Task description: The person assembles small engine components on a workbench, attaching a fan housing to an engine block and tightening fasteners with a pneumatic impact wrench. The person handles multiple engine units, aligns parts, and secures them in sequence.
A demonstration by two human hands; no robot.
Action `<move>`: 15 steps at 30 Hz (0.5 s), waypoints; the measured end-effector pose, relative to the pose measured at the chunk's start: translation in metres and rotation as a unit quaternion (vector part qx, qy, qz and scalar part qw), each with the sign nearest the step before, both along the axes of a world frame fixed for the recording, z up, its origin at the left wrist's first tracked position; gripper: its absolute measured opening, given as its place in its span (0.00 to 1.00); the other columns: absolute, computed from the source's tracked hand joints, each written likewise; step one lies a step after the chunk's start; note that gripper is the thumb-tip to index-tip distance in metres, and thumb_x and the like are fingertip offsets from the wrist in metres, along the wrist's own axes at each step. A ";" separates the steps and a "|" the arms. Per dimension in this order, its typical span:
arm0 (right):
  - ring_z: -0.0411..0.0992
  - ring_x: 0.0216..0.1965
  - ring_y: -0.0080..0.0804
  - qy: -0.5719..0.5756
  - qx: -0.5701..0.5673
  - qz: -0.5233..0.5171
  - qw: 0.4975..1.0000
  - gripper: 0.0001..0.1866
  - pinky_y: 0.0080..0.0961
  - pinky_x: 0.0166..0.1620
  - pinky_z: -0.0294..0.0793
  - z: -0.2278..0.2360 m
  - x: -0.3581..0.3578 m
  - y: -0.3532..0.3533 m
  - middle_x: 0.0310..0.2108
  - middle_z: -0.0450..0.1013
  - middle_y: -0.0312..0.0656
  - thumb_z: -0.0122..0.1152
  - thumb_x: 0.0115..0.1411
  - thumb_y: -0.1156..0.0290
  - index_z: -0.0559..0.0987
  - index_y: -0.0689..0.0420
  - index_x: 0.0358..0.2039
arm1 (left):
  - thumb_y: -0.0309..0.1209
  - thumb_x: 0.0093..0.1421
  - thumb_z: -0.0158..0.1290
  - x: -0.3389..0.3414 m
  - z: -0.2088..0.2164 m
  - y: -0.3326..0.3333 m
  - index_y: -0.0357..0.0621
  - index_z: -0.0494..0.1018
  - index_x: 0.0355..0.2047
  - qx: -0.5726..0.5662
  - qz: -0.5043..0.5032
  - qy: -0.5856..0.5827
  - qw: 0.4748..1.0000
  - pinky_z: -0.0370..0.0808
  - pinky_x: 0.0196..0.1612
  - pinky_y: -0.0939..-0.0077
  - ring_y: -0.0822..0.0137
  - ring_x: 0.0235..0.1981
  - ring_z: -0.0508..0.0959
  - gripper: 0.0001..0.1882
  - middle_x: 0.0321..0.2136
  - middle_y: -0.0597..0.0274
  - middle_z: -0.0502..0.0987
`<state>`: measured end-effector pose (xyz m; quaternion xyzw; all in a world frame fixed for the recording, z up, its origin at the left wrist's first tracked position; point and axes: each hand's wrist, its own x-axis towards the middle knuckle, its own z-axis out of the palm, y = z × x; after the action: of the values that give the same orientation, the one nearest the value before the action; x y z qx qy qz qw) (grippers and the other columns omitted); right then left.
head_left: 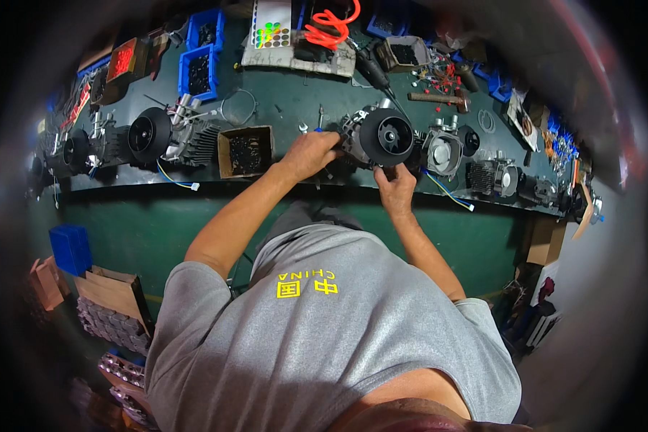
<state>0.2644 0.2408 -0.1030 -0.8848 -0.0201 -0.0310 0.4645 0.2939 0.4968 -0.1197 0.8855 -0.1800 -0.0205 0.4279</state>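
Observation:
In front of me, near the bench's front edge, stands a motor unit with a silver-grey body and a round black fan wheel (390,135) facing up. My right hand (397,189) grips its lower edge just below the wheel, fingers partly hidden under it. At the unit's left side is my left hand (312,154), its fingers curled in close to the housing. What those fingers pinch is too small to make out. A wrench (304,128) lies just beyond the left hand. To the right sits an open silver housing (441,153) with a coloured cable below it.
More motor units (151,135) line the bench to the left, others (493,176) to the right. A cardboard box of dark small parts (245,173) is by my left forearm. Beyond lie blue bins (198,72), a hammer (439,99), an electric screwdriver (372,72) and a coiled red cord (329,29).

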 end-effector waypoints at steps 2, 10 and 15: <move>0.77 0.25 0.31 -0.003 0.003 0.013 1.000 0.08 0.29 0.31 0.75 -0.003 0.000 -0.003 0.27 0.79 0.46 0.69 0.57 0.75 0.79 0.65 0.34 | 0.32 0.58 0.63 0.001 0.000 0.000 0.38 0.72 0.36 -0.001 -0.009 -0.005 1.000 0.76 0.40 0.50 0.40 0.39 0.79 0.13 0.32 0.47 0.78; 0.73 0.28 0.19 0.080 0.075 -0.057 0.992 0.07 0.21 0.33 0.74 0.003 0.001 -0.009 0.28 0.77 0.33 0.63 0.63 0.75 0.78 0.64 0.40 | 0.30 0.59 0.62 0.003 0.006 0.008 0.35 0.79 0.48 -0.199 0.075 0.178 0.961 0.79 0.46 0.66 0.60 0.39 0.84 0.18 0.39 0.52 0.84; 0.71 0.29 0.18 0.144 0.258 -0.101 0.950 0.08 0.18 0.30 0.70 -0.001 0.026 0.000 0.29 0.75 0.33 0.63 0.64 0.77 0.78 0.61 0.44 | 0.30 0.64 0.58 0.018 0.000 -0.014 0.34 0.78 0.55 -0.237 0.113 0.162 0.951 0.79 0.51 0.68 0.60 0.45 0.83 0.20 0.46 0.48 0.81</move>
<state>0.2905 0.2406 -0.1042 -0.7270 0.1453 0.0458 0.6695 0.3117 0.4826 -0.1196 0.7580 -0.0067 -0.0722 0.6482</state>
